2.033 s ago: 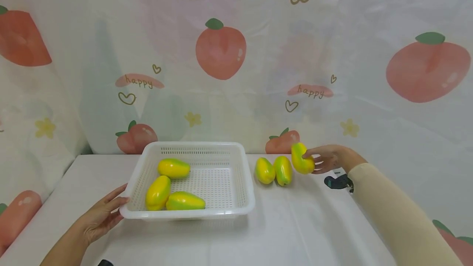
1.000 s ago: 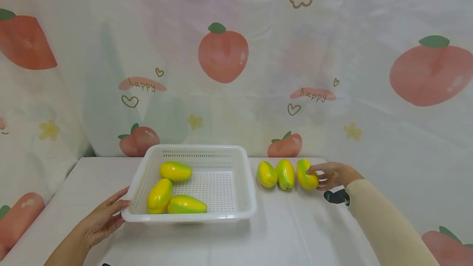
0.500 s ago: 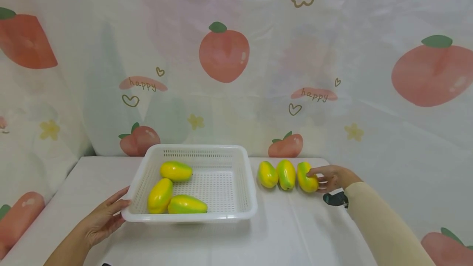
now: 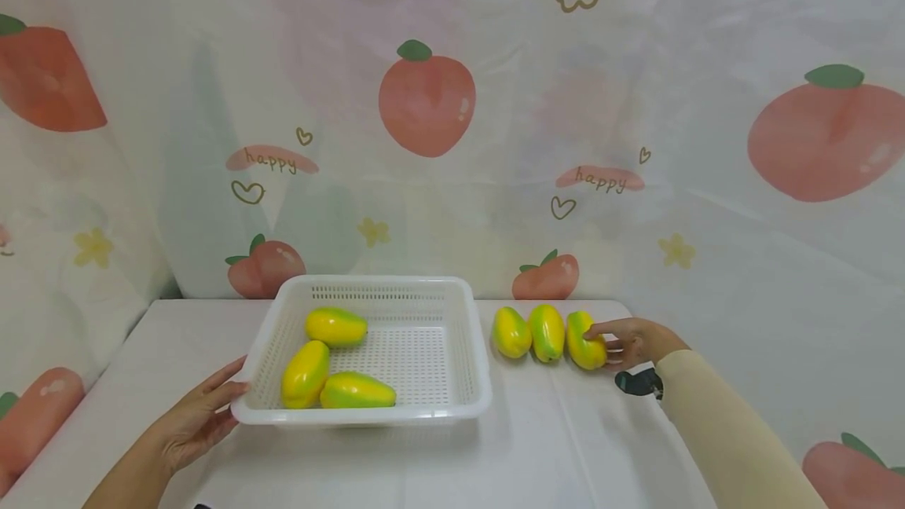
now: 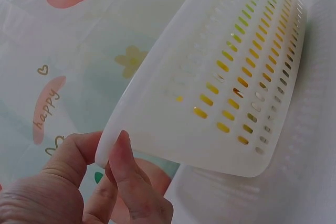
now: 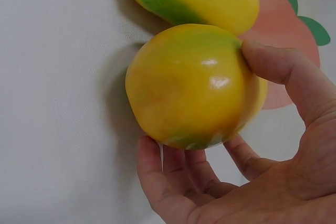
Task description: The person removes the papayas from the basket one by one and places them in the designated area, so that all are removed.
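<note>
My left hand (image 4: 194, 419) pinches the near left corner of the white plastic basket (image 4: 360, 415); the left wrist view shows thumb and fingers on either side of its rim (image 5: 113, 129). Inside the basket lie three yellow-green papayas, one at the back (image 4: 335, 327), one at the left (image 4: 305, 375) and one along the front (image 4: 357, 390). Right of the basket, my right hand (image 4: 629, 342) grips a papaya (image 4: 584, 342) low at the table, thumb on one side and fingers on the other. Two more papayas (image 4: 511, 333) (image 4: 547, 334) lie side by side to its left.
A white cloth covers the table (image 4: 523, 454). Behind it hangs a fruit-printed curtain (image 4: 481, 203). Near the right table edge, under the right wrist, a dark object (image 4: 636, 382) shows. The basket's right wall stands close to the papaya row.
My right hand has lowered its papaya from above the table to the right end of the row, then shifted it slightly nearer. The left hand stays on the basket; the head view tilted slightly.
</note>
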A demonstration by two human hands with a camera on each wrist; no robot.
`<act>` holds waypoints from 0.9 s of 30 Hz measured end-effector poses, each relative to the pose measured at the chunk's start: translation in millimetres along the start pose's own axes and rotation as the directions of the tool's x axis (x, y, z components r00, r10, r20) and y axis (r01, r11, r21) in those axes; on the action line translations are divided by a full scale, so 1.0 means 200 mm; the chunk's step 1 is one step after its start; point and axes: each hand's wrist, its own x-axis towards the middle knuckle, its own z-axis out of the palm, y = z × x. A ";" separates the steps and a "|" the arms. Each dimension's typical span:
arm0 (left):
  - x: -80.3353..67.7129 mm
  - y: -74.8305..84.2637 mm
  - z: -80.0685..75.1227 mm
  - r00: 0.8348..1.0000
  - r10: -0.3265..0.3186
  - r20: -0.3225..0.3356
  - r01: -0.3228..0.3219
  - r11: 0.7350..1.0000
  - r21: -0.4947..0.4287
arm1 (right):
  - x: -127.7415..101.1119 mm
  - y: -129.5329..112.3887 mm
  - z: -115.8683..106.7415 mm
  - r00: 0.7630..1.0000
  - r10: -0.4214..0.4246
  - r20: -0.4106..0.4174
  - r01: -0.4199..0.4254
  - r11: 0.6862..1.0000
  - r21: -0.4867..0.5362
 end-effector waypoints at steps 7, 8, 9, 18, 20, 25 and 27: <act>0.00 0.00 0.00 1.000 -0.005 0.000 0.005 1.000 0.004 | -0.01 -0.01 -0.01 1.000 0.007 -0.005 -0.006 0.998 0.058; 0.00 0.00 0.00 1.000 -0.004 0.002 0.004 1.000 0.006 | -0.01 -0.01 -0.01 1.000 0.008 -0.007 -0.008 0.997 0.075; 0.00 0.00 0.00 1.000 -0.004 0.003 0.004 1.000 0.007 | -0.02 -0.01 -0.01 1.000 0.009 -0.005 -0.008 0.996 0.089; 0.00 -0.01 0.00 1.000 -0.005 -0.021 0.005 1.000 0.014 | -0.05 -0.07 -0.04 0.999 -0.026 -0.027 0.025 0.999 -0.020; 0.00 -0.01 0.00 1.000 -0.006 -0.021 0.006 1.000 0.014 | -0.07 -0.10 -0.04 0.998 -0.044 -0.045 0.042 0.998 -0.050; 0.00 -0.01 0.00 1.000 -0.006 -0.014 0.006 1.000 0.010 | -0.17 -0.18 0.00 0.992 -0.114 -0.045 0.110 0.990 -0.091; 0.00 -0.01 0.00 1.000 -0.004 -0.015 0.005 1.000 0.013 | -0.21 -0.21 0.03 0.988 -0.155 -0.008 0.153 0.981 -0.117</act>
